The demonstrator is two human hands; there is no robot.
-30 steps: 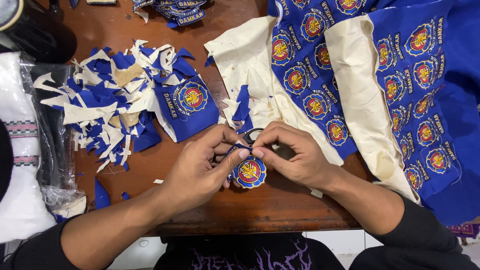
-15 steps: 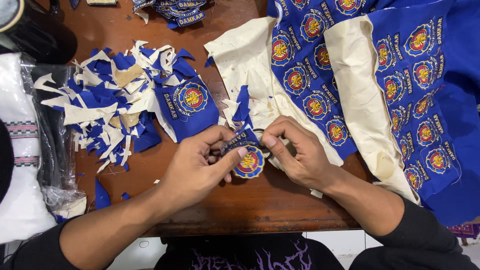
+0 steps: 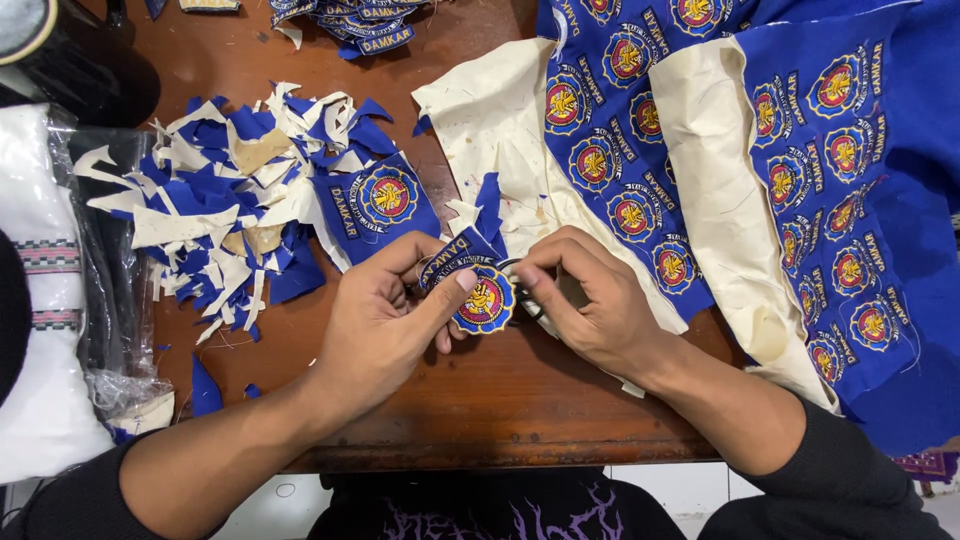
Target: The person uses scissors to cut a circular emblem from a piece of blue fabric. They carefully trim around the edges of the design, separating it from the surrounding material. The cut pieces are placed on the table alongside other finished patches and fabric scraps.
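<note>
The left hand (image 3: 385,320) pinches a round embroidered badge (image 3: 484,302), blue-rimmed with a yellow and red emblem, thumb pressed on its left face and fingers behind it. The right hand (image 3: 590,300) is closed around small scissors (image 3: 528,300), whose dark loops show just right of the badge; whether the blades are parted cannot be told. A blue fabric offcut (image 3: 478,235) rises from the badge's top edge. Left of the grip lies a heap of blue and cream fabric scraps (image 3: 215,205) with a cut-out badge (image 3: 380,200) on it. Right of the grip spreads a blue cloth sheet of uncut badges (image 3: 800,150), all on the wooden table (image 3: 480,400).
</note>
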